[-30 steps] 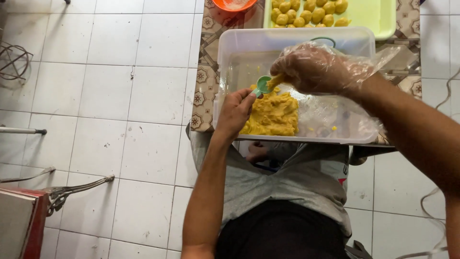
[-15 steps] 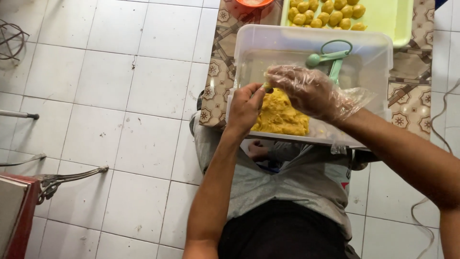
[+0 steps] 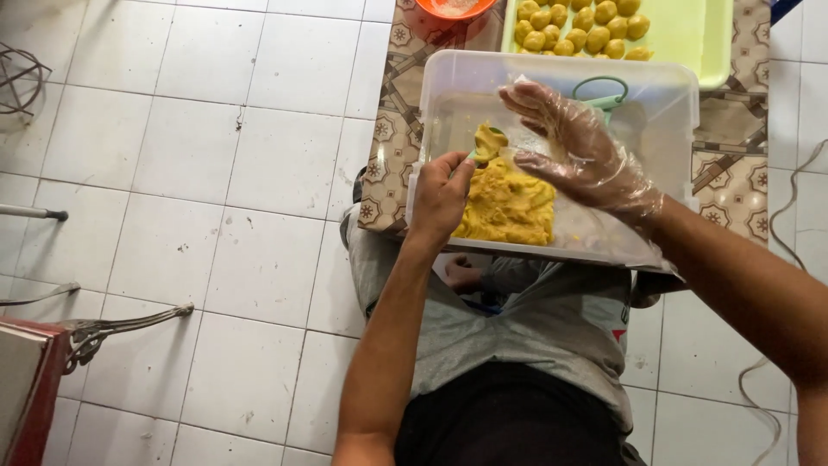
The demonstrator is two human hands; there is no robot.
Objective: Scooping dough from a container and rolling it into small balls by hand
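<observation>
We see the left hand (image 3: pixel 442 192) pinching a green spoon (image 3: pixel 485 147) heaped with yellow dough (image 3: pixel 511 203) inside the clear tub (image 3: pixel 660 103); its handle is hidden. Our gloved right hand (image 3: pixel 573 147) hovers spread. The far tray (image 3: pixel 703 39) is cut off.

A single head-worn camera looks almost straight down from above the seated person, close over the clear plastic tub (image 3: pixel 552 95) at the edge of the desk (image 3: pixel 392 129). The desk fills the upper right of the frame, white floor tiles (image 3: pixel 190 190) the left
</observation>
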